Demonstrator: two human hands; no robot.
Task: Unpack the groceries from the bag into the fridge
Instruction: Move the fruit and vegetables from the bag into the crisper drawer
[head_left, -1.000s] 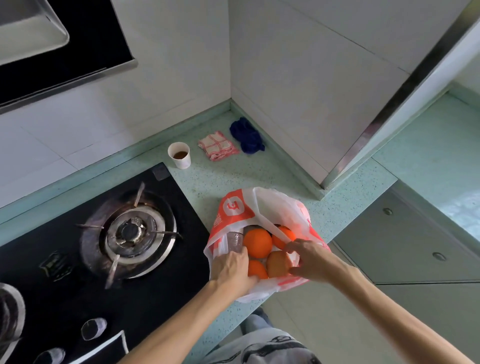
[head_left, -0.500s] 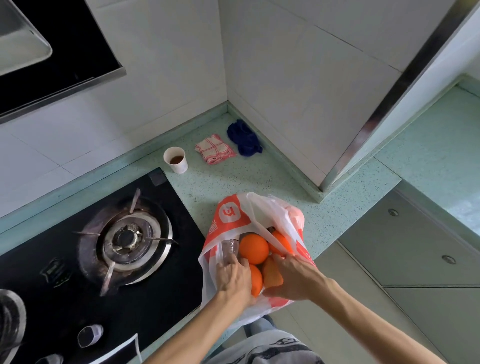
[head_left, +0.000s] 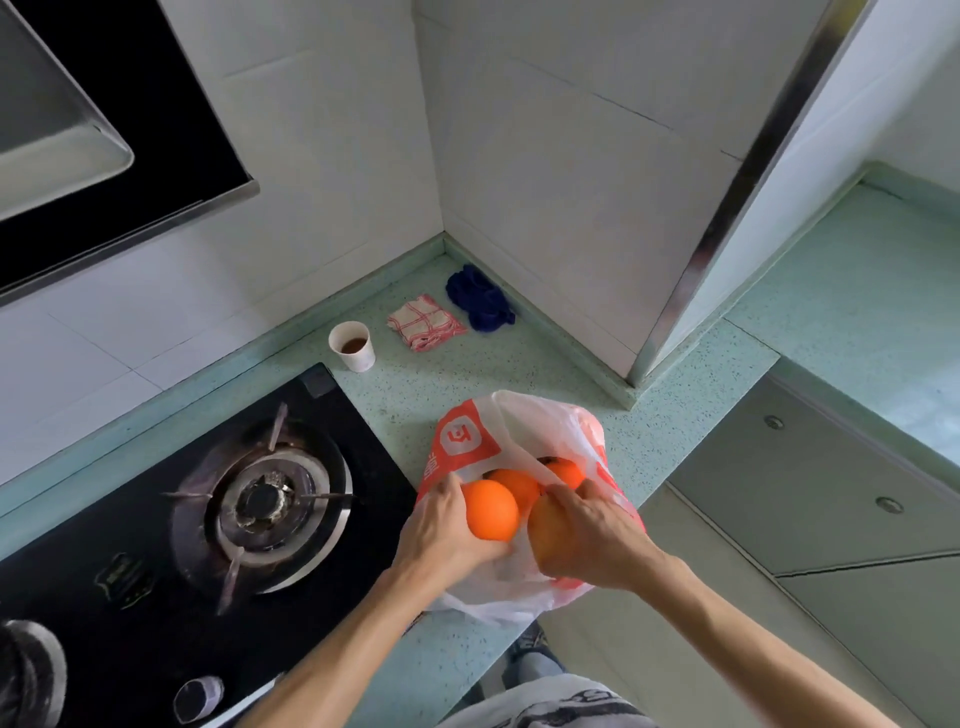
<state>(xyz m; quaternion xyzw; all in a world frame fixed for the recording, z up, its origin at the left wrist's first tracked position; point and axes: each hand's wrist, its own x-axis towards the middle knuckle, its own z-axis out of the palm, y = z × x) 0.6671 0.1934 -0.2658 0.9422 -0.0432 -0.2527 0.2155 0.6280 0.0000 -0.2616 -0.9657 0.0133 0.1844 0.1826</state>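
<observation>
Plastic bag (head_left: 467, 441) sags at the counter's (head_left: 415, 384) front edge. The left hand (head_left: 441, 535) curls round one orange (head_left: 492, 510), the right hand (head_left: 592, 540) round a darker orange (head_left: 545, 530). Lifting both together could drag the unheld bag over, spilling the other oranges (head_left: 517, 486) to the floor.

Even, soft daylight fills the kitchen, strongest at the right — the table (head_left: 857, 291) there looks pale and washed out. Shadows are faint, and the wall (head_left: 571, 156) in the corner goes grey. The black hob (head_left: 104, 519) carries dull reflections, its lower-left corner dark and smeared. One orange (head_left: 492, 509) glows saturated, while the shaded orange (head_left: 548, 525) beside it reads brownish. Wide-angle bending bows the metal strip (head_left: 729, 208) and the hood (head_left: 52, 130) — detail is soft throughout.
</observation>
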